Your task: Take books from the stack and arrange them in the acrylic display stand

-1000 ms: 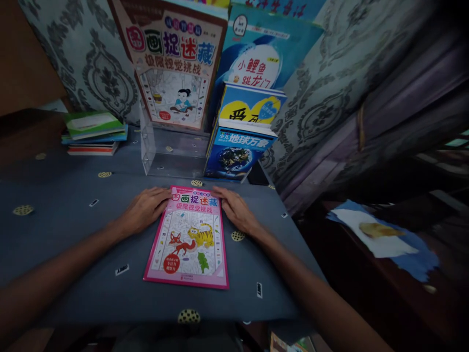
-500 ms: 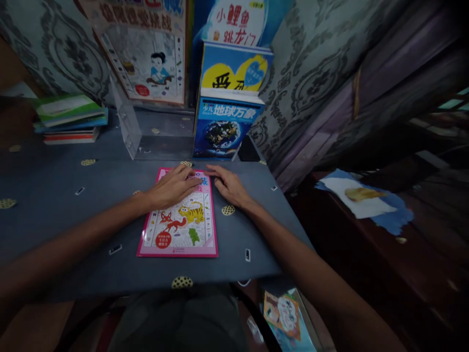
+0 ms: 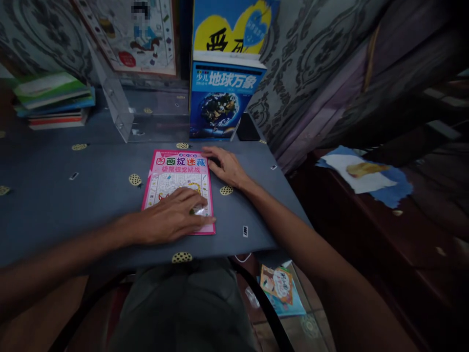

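A pink-bordered picture book lies closed and flat on the dark grey tablecloth in front of me, its cover facing up. My left hand rests palm down across the lower half of the cover, fingers stretched out towards its right edge and hiding much of the drawing. By the book's upper right corner is my right hand, fingers apart, the fingertips at the book's edge. Nothing is gripped in either hand.
Beyond the book, a clear acrylic stand holds upright books, among them a blue one with a globe. A dark flat object lies beside it. At the left is a book stack; more books lie on the floor.
My left hand has slid down the cover from its top to its lower half, uncovering the title. My right hand stays by the upper right corner. The view has tilted down.
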`<control>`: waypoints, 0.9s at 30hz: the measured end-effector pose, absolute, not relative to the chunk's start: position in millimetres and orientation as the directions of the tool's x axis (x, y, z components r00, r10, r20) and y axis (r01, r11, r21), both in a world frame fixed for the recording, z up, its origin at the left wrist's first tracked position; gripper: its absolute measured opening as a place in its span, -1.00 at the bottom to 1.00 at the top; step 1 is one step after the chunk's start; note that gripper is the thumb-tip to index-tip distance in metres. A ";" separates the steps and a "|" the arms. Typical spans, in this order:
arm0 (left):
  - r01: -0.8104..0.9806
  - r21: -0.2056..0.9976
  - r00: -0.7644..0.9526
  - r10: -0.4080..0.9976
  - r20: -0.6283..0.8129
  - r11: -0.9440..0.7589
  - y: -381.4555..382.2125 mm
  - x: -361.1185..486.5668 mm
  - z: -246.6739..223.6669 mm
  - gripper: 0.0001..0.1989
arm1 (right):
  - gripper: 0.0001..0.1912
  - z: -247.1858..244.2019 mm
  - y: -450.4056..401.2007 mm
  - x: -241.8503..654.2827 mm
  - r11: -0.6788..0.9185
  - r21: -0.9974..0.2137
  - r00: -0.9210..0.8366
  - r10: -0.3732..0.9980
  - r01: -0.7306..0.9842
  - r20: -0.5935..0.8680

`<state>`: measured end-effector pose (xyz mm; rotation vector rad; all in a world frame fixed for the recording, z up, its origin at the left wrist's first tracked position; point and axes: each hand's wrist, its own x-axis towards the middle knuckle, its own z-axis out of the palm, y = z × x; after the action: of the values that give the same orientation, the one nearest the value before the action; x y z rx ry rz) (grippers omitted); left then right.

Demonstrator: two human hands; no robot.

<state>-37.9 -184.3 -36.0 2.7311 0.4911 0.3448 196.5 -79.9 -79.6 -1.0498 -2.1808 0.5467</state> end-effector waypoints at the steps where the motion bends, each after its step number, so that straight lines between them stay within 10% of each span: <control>1: 0.285 0.377 0.914 0.368 0.170 -0.881 -191.1 -39.1 -34.8 -0.67 | -0.56 -79.7 -80.1 196.2 0.596 -0.597 -0.470 0.799 0.536 0.375; 10: 0.287 0.391 0.905 0.381 0.187 -0.874 -193.5 -50.0 -37.0 -0.67 | -0.59 -80.8 -81.4 194.0 0.619 -0.538 -0.483 0.785 0.572 0.388; 18: 0.668 0.474 0.501 0.818 0.285 -0.574 -98.8 -123.5 -52.4 -0.57 | -0.59 -81.8 -80.4 195.3 0.637 -0.501 -0.502 0.771 0.586 0.393; 27: 0.608 0.493 0.597 0.768 0.232 -0.621 -117.3 -147.8 -55.8 -0.60 | -0.62 -83.0 -78.6 198.6 0.645 -0.466 -0.517 0.764 0.606 0.385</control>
<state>-147.8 -117.3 -55.8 2.4634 1.1097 0.6088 198.6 -78.6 -83.0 -1.0638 -2.2971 0.3670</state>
